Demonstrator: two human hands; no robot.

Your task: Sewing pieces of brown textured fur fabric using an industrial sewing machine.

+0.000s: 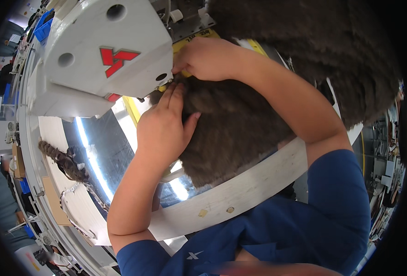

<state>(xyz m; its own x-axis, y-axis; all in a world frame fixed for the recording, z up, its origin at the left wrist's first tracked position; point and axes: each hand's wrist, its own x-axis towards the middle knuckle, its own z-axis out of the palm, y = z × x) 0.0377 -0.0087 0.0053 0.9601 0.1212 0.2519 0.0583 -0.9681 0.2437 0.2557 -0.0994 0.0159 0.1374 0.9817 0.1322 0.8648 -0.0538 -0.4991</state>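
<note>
A white sewing machine head (pixel 88 60) with a red emblem stands in front of me to the left. Dark brown fur (pixel 231 133) lies under its right end and spreads toward me over the worktop. My left hand (pixel 160 131) rests on the fur's left part, fingers stretched toward the machine's lower end and thumb apart. Beyond it, my right hand (pixel 208 60) is closed with fingers curled in, close against the machine's right side and over a yellow strip (pixel 183 45). Whatever its fingertips pinch is hidden. The stitching spot is hidden too.
More brown fur (pixel 323 50) is heaped at the far right. The shiny metal worktop (pixel 104 147) has a white front edge (pixel 240 184) near my body. A twisted fur strip (pixel 63 161) lies at the left. Blue bins (pixel 43 26) and other workstations stand further left.
</note>
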